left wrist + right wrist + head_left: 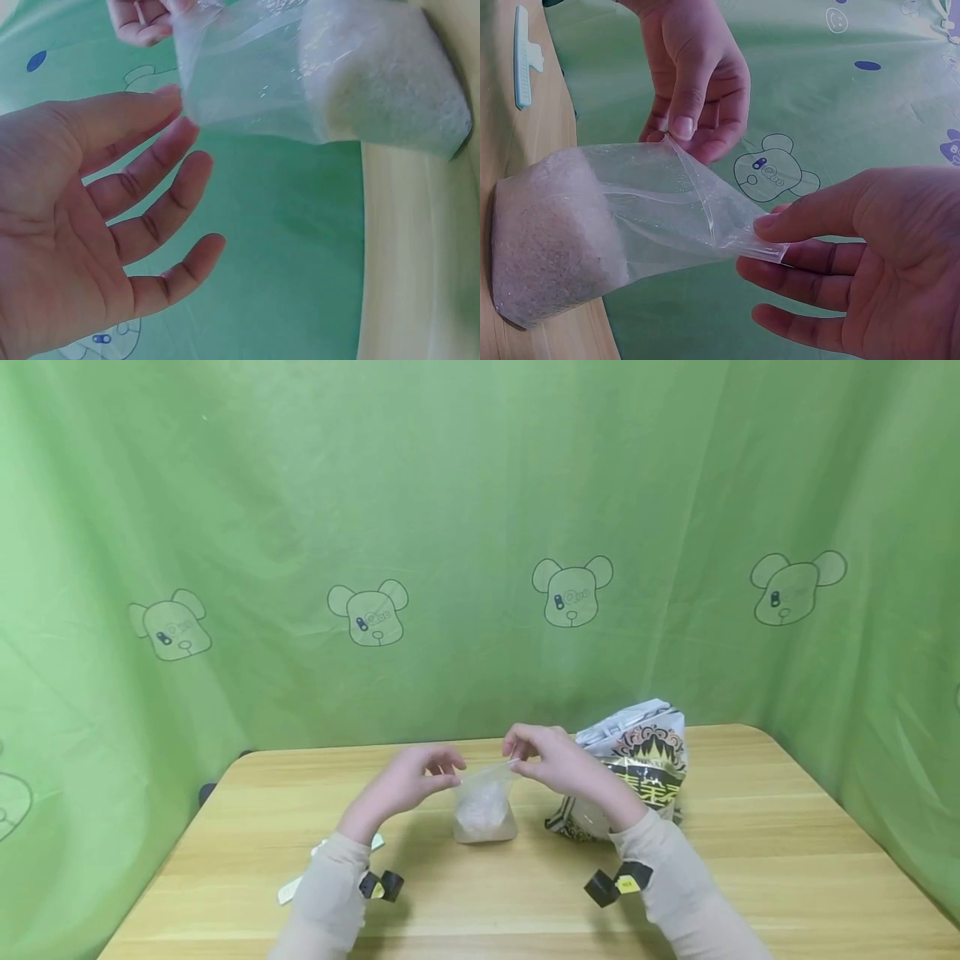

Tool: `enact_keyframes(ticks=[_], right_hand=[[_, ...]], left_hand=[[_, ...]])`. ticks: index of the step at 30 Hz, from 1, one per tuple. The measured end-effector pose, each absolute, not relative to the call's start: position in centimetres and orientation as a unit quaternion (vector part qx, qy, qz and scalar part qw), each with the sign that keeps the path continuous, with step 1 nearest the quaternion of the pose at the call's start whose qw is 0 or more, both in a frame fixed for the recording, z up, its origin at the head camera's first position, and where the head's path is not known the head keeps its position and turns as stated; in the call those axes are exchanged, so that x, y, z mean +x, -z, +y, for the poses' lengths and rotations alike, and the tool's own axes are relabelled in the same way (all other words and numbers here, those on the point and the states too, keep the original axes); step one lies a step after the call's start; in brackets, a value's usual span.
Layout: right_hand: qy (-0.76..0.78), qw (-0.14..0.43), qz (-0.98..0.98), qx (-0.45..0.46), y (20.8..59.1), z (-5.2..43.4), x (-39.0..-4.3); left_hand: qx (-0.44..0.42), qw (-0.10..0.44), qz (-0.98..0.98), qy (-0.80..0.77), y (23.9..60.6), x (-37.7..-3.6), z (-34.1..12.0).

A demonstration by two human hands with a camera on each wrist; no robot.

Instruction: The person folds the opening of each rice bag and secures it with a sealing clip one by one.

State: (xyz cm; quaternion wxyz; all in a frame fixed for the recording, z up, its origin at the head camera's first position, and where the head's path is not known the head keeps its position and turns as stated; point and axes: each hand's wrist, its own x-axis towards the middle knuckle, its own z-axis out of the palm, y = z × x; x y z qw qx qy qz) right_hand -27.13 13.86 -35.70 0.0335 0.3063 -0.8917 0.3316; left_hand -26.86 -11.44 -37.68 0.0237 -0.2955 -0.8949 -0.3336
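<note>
A clear plastic bag (485,818) stands upright on the table, its lower part filled with white grains (555,232) that look like rice. My left hand (411,779) pinches one top corner of the bag between thumb and index finger; in the left wrist view its other fingers are spread loosely. The opposite top corner is pinched by my right hand (561,764), thumb on top and fingers beneath. Between both hands the bag's mouth edge (709,217) is drawn out, and the clear upper part is slack above the grains.
A large printed bag (652,739) in white, black and gold stands behind my right forearm on the wooden table (480,906). A pale blue sealing clip (523,67) lies to the left, partly hidden by my left sleeve in the head view. A green curtain (465,485) hangs behind.
</note>
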Motion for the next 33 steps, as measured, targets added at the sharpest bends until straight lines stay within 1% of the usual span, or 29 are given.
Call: enact_keyframes(ticks=[13,22,26,33], right_hand=[[-0.331,0.027,-0.894,0.302,35.8,14.1,-27.0],[-0.332,0.03,-0.893,0.301,35.7,14.2,-27.0],[-0.334,0.031,-0.892,0.302,35.6,14.1,-27.0],[-0.335,0.027,-0.891,0.305,35.4,13.8,-26.8]], left_hand=[[-0.264,0.043,-0.915,0.303,38.3,-25.9,-14.6],[-0.263,0.064,-0.927,0.26,38.8,-24.8,-16.1],[-0.26,0.09,-0.932,0.236,39.2,-24.1,-16.7],[-0.223,0.164,-0.943,0.184,39.5,-22.9,-18.8]])
